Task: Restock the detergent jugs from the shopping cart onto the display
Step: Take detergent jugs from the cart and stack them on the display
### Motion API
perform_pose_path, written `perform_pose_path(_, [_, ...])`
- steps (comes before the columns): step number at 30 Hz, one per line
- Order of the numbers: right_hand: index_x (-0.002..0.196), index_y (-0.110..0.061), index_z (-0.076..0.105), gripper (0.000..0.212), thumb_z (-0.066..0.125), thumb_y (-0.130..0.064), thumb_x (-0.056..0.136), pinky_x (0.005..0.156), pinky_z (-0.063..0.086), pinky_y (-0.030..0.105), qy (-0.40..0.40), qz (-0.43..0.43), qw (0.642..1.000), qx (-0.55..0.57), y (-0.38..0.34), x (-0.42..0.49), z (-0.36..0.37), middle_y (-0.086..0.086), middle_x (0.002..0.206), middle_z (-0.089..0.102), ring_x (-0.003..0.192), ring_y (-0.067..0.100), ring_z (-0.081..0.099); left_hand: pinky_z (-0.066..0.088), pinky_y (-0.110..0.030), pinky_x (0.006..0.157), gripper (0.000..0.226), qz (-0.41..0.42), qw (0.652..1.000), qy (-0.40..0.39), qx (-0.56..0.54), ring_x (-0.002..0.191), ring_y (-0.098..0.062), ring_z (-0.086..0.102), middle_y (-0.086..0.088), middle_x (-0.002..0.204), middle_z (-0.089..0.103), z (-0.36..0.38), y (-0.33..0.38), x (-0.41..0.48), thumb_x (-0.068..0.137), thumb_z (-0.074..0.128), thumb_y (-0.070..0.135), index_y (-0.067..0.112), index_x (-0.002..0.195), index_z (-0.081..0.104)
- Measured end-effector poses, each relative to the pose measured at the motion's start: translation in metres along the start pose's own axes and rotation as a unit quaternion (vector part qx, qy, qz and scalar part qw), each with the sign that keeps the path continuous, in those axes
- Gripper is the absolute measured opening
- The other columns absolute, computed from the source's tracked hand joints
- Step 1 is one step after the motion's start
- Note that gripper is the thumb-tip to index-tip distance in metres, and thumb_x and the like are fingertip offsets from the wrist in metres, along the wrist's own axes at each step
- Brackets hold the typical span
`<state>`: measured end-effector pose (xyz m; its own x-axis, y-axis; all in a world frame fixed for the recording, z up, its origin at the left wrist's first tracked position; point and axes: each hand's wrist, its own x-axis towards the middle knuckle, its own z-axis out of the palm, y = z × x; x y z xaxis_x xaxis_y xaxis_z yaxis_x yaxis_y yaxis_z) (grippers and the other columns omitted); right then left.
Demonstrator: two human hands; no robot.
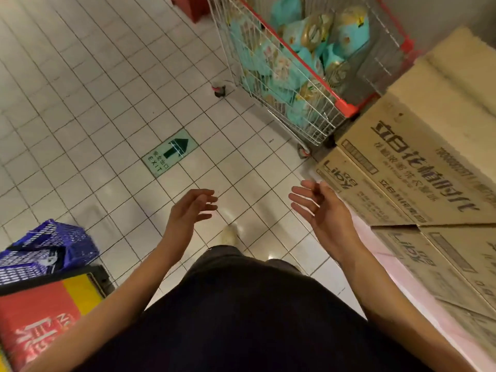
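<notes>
Jugs [303, 57] sit piled in the cart [346, 104], up at 1 o'clock from both hands. Right hand [322, 208] is nearer than left hand [188, 210]. Both are open and hold nothing.

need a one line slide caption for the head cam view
Both hands, left and right, open and empty above the tiled floor, with the shopping cart of teal detergent jugs ahead.
</notes>
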<state>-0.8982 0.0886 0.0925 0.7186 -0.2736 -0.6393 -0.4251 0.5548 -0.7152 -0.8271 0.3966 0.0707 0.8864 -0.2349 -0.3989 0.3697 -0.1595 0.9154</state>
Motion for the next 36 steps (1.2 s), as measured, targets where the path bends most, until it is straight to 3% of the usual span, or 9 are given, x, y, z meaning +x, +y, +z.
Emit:
perform_pose_path(8, [0.123,-0.005,0.067,0.042,0.038,-0.035,0.114,0.102,0.056,0.046,-0.024,0.027,0.999,-0.011,-0.002,0.05,0.106,0.021,0.123,0.073,0.118,0.036,0.072,0.059,-0.046,0.095,0.036,-0.013,0.998,0.038,-0.039,0.11,-0.029,0.073,-0.007,0.117,0.076,-0.075,0.016,0.052,0.104,0.052,0.039,0.016,0.123,0.07])
perform_pose_path(13, [0.122,-0.007,0.067,0.042,0.042,-0.038,0.113,0.097,0.059,0.043,-0.014,0.039,0.999,-0.024,-0.017,0.078,0.122,0.017,0.117,0.075,0.115,0.034,0.073,0.059,-0.042,0.093,0.035,0.004,0.999,0.025,-0.043,0.111,-0.027,0.072,-0.007,0.119,0.074,-0.086,0.043,0.109,0.107,0.047,0.039,0.019,0.125,0.069])
perform_pose_path(16, [0.126,-0.006,0.066,0.042,0.04,-0.037,0.114,0.09,0.062,0.038,-0.007,0.039,0.999,-0.036,-0.034,0.105,0.124,0.017,0.119,0.075,0.117,0.034,0.072,0.059,-0.045,0.095,0.028,0.019,0.998,0.022,-0.05,0.112,-0.028,0.072,-0.006,0.12,0.074,-0.088,0.067,0.152,0.108,0.047,0.037,0.032,0.118,0.073])
perform_pose_path(20, [0.13,-0.005,0.065,0.045,0.038,-0.037,0.114,0.093,0.06,0.04,0.003,0.043,0.998,-0.047,-0.063,0.156,0.133,0.017,0.121,0.075,0.118,0.034,0.072,0.059,-0.046,0.094,0.026,0.027,0.998,0.026,-0.043,0.111,-0.03,0.072,-0.006,0.119,0.075,-0.088,0.097,0.214,0.106,0.05,0.04,0.036,0.116,0.074])
perform_pose_path(25, [0.125,-0.006,0.066,0.043,0.039,-0.037,0.113,0.1,0.057,0.046,-0.007,0.055,0.997,-0.048,-0.108,0.232,0.168,0.015,0.113,0.074,0.113,0.033,0.071,0.061,-0.044,0.093,0.041,0.007,0.999,0.029,-0.025,0.107,-0.027,0.073,-0.003,0.116,0.075,-0.089,0.123,0.279,0.096,0.053,0.053,0.024,0.118,0.071])
perform_pose_path(29, [0.126,-0.005,0.066,0.045,0.038,-0.037,0.113,0.096,0.059,0.043,-0.024,0.054,0.997,-0.047,-0.157,0.295,0.2,0.016,0.114,0.073,0.109,0.031,0.072,0.06,-0.045,0.094,0.049,-0.009,0.999,0.037,-0.009,0.108,-0.026,0.073,-0.002,0.116,0.076,-0.091,0.145,0.329,0.093,0.053,0.057,0.02,0.119,0.07])
perform_pose_path(36, [0.114,-0.011,0.072,0.042,0.039,-0.038,0.114,0.086,0.062,0.038,-0.023,0.013,0.999,-0.036,-0.24,0.386,0.233,0.012,0.107,0.077,0.101,0.027,0.076,0.059,-0.039,0.09,0.039,-0.026,0.999,0.034,0.0,0.109,-0.027,0.073,-0.004,0.116,0.075,-0.092,0.18,0.422,0.102,0.049,0.041,0.014,0.124,0.068])
